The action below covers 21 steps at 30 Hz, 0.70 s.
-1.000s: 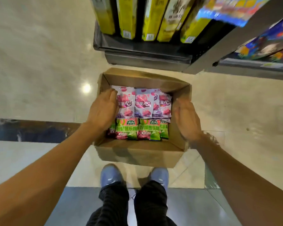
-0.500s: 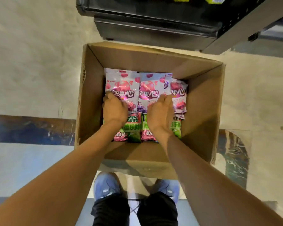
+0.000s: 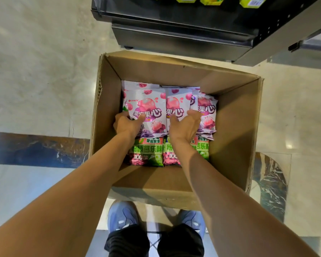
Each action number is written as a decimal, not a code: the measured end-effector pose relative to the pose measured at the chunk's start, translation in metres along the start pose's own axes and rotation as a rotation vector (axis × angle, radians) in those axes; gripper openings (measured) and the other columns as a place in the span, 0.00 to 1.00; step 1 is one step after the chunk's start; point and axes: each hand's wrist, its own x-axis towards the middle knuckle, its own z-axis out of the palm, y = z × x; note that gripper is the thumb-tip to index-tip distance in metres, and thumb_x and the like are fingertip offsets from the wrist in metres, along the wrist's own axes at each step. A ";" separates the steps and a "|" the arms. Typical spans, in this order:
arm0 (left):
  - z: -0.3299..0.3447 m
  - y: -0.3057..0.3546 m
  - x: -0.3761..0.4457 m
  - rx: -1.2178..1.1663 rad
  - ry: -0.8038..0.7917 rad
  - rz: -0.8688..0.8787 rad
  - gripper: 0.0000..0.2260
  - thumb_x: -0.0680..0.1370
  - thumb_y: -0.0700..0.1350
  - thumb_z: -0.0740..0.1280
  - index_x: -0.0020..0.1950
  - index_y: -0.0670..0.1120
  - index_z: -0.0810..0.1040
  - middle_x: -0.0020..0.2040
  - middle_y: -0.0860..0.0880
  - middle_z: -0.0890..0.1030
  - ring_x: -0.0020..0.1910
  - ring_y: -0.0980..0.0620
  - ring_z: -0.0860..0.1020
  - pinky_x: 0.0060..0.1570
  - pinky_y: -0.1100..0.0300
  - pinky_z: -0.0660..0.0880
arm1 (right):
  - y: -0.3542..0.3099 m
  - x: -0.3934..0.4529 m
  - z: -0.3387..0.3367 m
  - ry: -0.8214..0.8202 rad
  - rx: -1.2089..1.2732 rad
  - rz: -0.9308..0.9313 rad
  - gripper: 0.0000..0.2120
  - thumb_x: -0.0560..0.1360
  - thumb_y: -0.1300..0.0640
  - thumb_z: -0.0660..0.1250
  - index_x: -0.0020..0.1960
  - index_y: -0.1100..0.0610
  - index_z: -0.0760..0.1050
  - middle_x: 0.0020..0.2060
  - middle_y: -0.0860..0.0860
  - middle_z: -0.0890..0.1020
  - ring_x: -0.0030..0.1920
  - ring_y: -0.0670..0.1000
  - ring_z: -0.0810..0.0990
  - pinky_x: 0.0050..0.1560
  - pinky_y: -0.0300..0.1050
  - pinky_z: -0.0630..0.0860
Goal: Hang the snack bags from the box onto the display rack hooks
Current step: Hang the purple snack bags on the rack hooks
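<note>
The pink snack bags (image 3: 146,110) lay in the cardboard box (image 3: 230,145) on the floor, overlapping a row of green bags (image 3: 148,151) nearer the person. The left hand (image 3: 126,125) held the left pink stack, thumb on top and fingers curled at its edge. The right hand (image 3: 183,127) gripped the next stack the same way, probably to lift several at once. How many bags each grip held was not clear. The display rack (image 3: 183,34) stood just behind the box.
</note>
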 end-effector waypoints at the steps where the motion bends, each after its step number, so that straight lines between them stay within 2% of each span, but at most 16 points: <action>1: -0.001 0.000 0.001 -0.029 -0.010 -0.007 0.19 0.73 0.48 0.72 0.61 0.41 0.75 0.55 0.46 0.79 0.54 0.48 0.77 0.54 0.58 0.73 | -0.001 0.002 -0.003 -0.020 0.120 0.070 0.25 0.74 0.61 0.69 0.66 0.62 0.61 0.60 0.58 0.72 0.60 0.56 0.73 0.52 0.39 0.66; 3: -0.004 0.002 0.001 -0.073 -0.048 -0.019 0.22 0.73 0.49 0.72 0.64 0.42 0.74 0.58 0.46 0.79 0.57 0.47 0.77 0.57 0.54 0.75 | -0.001 0.004 -0.005 -0.084 0.220 0.161 0.25 0.73 0.60 0.70 0.66 0.62 0.64 0.58 0.57 0.75 0.59 0.56 0.75 0.52 0.40 0.70; 6: -0.008 0.009 -0.009 -0.108 -0.173 0.022 0.15 0.78 0.45 0.66 0.63 0.42 0.73 0.56 0.47 0.80 0.53 0.50 0.78 0.47 0.59 0.75 | 0.005 0.003 -0.006 -0.188 0.234 0.189 0.19 0.76 0.56 0.67 0.64 0.62 0.72 0.61 0.56 0.76 0.61 0.58 0.75 0.60 0.47 0.73; 9: -0.021 0.021 -0.028 -0.123 -0.251 0.067 0.12 0.79 0.42 0.63 0.61 0.41 0.74 0.58 0.44 0.80 0.56 0.45 0.79 0.54 0.53 0.75 | -0.001 -0.002 -0.025 -0.294 0.356 0.243 0.25 0.79 0.56 0.63 0.72 0.62 0.61 0.70 0.56 0.67 0.69 0.57 0.66 0.67 0.50 0.65; 11: -0.038 0.034 -0.046 -0.142 -0.257 0.090 0.11 0.79 0.42 0.64 0.61 0.42 0.74 0.58 0.43 0.80 0.56 0.44 0.79 0.55 0.51 0.76 | -0.007 -0.008 -0.048 -0.374 0.439 0.243 0.28 0.79 0.54 0.62 0.74 0.61 0.56 0.72 0.54 0.64 0.72 0.55 0.62 0.69 0.51 0.61; 13: -0.059 0.051 -0.067 -0.165 -0.279 0.121 0.11 0.78 0.42 0.65 0.60 0.43 0.75 0.57 0.44 0.81 0.53 0.45 0.80 0.55 0.50 0.76 | -0.025 -0.022 -0.080 -0.427 0.462 0.201 0.23 0.79 0.55 0.63 0.71 0.60 0.62 0.67 0.51 0.71 0.70 0.53 0.67 0.66 0.47 0.63; 16: -0.096 0.089 -0.112 -0.218 -0.356 0.162 0.12 0.76 0.43 0.67 0.59 0.43 0.76 0.54 0.44 0.82 0.47 0.48 0.82 0.52 0.49 0.78 | -0.057 -0.044 -0.139 -0.476 0.497 0.141 0.16 0.78 0.55 0.63 0.66 0.56 0.71 0.62 0.51 0.78 0.63 0.52 0.75 0.67 0.55 0.68; 18: -0.124 0.122 -0.148 -0.251 -0.396 0.199 0.14 0.76 0.42 0.67 0.60 0.42 0.75 0.54 0.43 0.82 0.47 0.48 0.83 0.52 0.49 0.78 | -0.093 -0.064 -0.182 -0.533 0.573 0.136 0.13 0.78 0.59 0.63 0.62 0.56 0.74 0.59 0.53 0.80 0.60 0.54 0.78 0.64 0.57 0.71; 21: -0.168 0.176 -0.209 -0.276 -0.451 0.291 0.12 0.77 0.43 0.66 0.60 0.43 0.76 0.53 0.43 0.83 0.49 0.46 0.82 0.53 0.49 0.77 | -0.155 -0.101 -0.248 -0.556 0.639 0.097 0.17 0.75 0.63 0.64 0.64 0.62 0.72 0.59 0.59 0.79 0.58 0.59 0.79 0.61 0.56 0.75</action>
